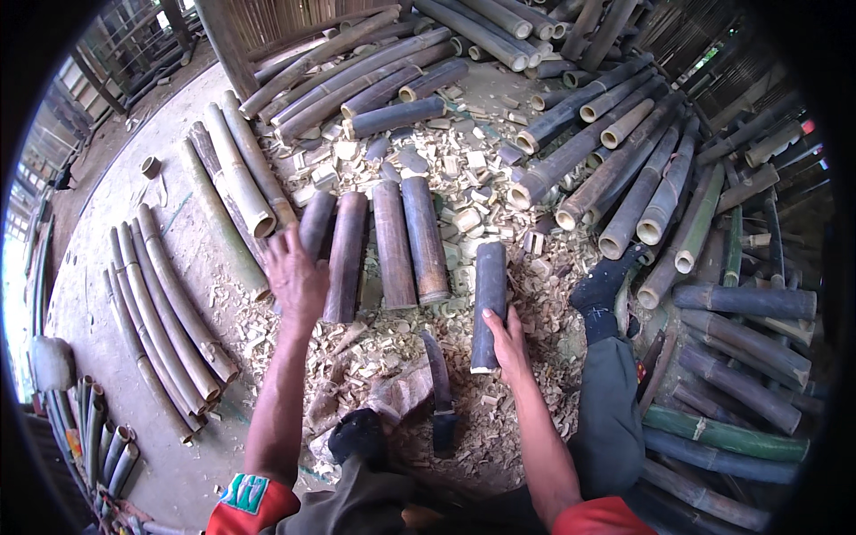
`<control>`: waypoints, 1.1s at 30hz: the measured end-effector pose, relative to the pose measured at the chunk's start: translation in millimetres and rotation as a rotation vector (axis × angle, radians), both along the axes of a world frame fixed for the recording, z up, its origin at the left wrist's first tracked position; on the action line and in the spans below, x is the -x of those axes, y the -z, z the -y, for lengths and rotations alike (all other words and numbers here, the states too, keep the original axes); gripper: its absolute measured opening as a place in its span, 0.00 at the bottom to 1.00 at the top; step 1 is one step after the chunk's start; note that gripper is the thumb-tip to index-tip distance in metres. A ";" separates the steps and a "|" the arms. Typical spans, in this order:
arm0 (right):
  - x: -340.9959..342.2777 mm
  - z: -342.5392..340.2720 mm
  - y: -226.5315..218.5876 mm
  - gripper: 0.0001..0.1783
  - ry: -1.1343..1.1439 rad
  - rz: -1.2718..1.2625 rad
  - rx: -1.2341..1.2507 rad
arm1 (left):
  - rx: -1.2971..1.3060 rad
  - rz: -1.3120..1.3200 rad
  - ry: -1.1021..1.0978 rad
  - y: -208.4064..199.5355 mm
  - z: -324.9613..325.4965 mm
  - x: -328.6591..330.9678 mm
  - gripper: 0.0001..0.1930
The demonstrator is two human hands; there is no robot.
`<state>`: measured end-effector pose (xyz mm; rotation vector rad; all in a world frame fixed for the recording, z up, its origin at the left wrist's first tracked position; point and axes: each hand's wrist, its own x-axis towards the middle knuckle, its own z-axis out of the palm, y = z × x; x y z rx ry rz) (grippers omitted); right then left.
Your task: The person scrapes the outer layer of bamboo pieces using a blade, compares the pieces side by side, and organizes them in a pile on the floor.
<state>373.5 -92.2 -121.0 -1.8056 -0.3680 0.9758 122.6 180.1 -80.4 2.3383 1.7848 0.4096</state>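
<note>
My right hand [508, 343] grips a short dark bamboo section [489, 285] near its lower end, thumb across its face; the section stands out over the wood chips. To the left, my left hand [297, 275] is closed over another short dark bamboo section [317, 218], whose middle the hand hides. Beside that one, several similar sections lie in a row, among them a reddish-brown one [346, 259], a brown one [394, 245] and a grey-black one [423, 241]. Between my arms, a broad-bladed knife [437, 370] lies with its dark handle toward me.
Pale bamboo chips [464, 192] cover the floor around my feet. Long bamboo poles [160, 303] lie at left, more [374, 76] at the back. Cut dark culms [615, 152] fan out at right, with a green pole [722, 432] nearer. A wooden post [225, 45] rises at back left.
</note>
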 end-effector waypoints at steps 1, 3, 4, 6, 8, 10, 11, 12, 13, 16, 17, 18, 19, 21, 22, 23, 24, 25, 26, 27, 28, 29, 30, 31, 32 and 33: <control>2.7 -1.4 0.4 0.47 0.003 0.020 0.003 | 0.134 0.033 0.025 4.5 3.7 -4.7 0.40; 6.0 -5.3 -2.6 0.54 0.040 0.040 0.100 | 0.341 -0.130 0.110 17.3 17.2 -23.1 0.41; 5.9 -7.7 -5.7 0.61 0.011 -0.043 0.039 | 0.271 -0.108 0.075 23.3 23.9 -30.3 0.42; 6.7 -13.0 -12.3 0.57 0.005 -0.056 0.025 | 0.162 -0.085 0.043 33.4 30.4 -40.1 0.42; 7.2 -17.4 -17.7 0.52 -0.016 -0.040 0.004 | 0.023 -0.102 0.057 40.3 31.6 -45.8 0.42; 8.3 -20.3 -20.3 0.47 -0.038 -0.031 -0.027 | -0.039 -0.195 0.118 40.4 29.7 -45.5 0.42; 9.0 -21.0 -20.3 0.45 -0.039 -0.023 -0.047 | -0.006 -0.256 0.147 38.1 27.3 -44.3 0.42; 10.1 -21.2 -19.4 0.42 -0.040 -0.015 -0.066 | 0.043 -0.290 0.190 34.4 25.0 -43.0 0.39; 11.0 -20.8 -18.0 0.40 -0.040 -0.020 -0.075 | 0.066 -0.211 0.161 29.3 20.9 -39.3 0.37; 14.1 -17.4 -12.8 0.36 -0.007 -0.012 -0.079 | 0.307 0.040 0.016 11.5 7.9 -20.7 0.31; 14.7 -16.0 -12.0 0.35 0.009 -0.066 -0.109 | 0.487 0.318 -0.090 6.5 4.8 -13.0 0.33; 15.5 -14.5 -11.8 0.34 0.030 -0.132 -0.118 | 0.702 0.595 -0.108 2.1 3.0 -5.1 0.34; 16.1 -13.3 -12.6 0.33 0.071 -0.202 -0.098 | 0.855 0.881 -0.144 -0.6 4.1 -0.2 0.34; 17.5 -11.6 -16.3 0.32 0.054 -0.216 -0.185 | 1.101 1.394 -0.145 -2.7 16.3 6.4 0.35; 18.3 -11.3 -19.2 0.33 0.059 -0.239 -0.209 | 1.232 1.582 -0.222 -3.2 22.1 6.3 0.36; 19.1 -11.1 -22.4 0.34 0.063 -0.264 -0.251 | 1.266 1.631 -0.169 -3.4 26.4 4.0 0.35; 20.0 -11.1 -26.0 0.34 0.031 -0.245 -0.263 | 1.319 1.613 -0.183 -3.9 30.0 -0.1 0.35; 20.8 -11.0 -29.6 0.33 -0.005 -0.226 -0.296 | 1.366 1.647 -0.131 -4.5 32.3 -4.5 0.35; 21.4 -10.7 -33.0 0.33 -0.066 -0.216 -0.344 | 1.170 1.207 -0.053 -4.4 30.0 -13.1 0.35; 21.4 -10.2 -36.0 0.33 -0.074 -0.228 -0.322 | 1.155 1.193 0.013 -4.1 32.3 -19.7 0.33; 21.4 -9.7 -38.3 0.34 -0.101 -0.250 -0.314 | 1.162 1.151 0.016 -3.7 30.3 -24.0 0.32; 20.2 -8.9 -40.2 0.34 -0.119 -0.271 -0.300 | 1.163 1.121 0.033 -2.3 28.8 -28.9 0.30; 19.6 -8.5 -40.8 0.32 -0.131 -0.230 -0.309 | 1.169 1.164 0.026 0.1 28.6 -30.8 0.30; 18.1 -7.5 -41.1 0.32 -0.113 -0.298 -0.302 | 1.174 1.189 -0.004 3.7 29.5 -31.7 0.29; 17.5 -6.8 -40.4 0.32 -0.098 -0.369 -0.294 | 1.184 1.196 -0.051 7.9 31.4 -30.6 0.29; 16.4 -5.8 -39.8 0.32 -0.086 -0.443 -0.286 | 1.165 1.224 -0.030 12.5 33.9 -28.2 0.29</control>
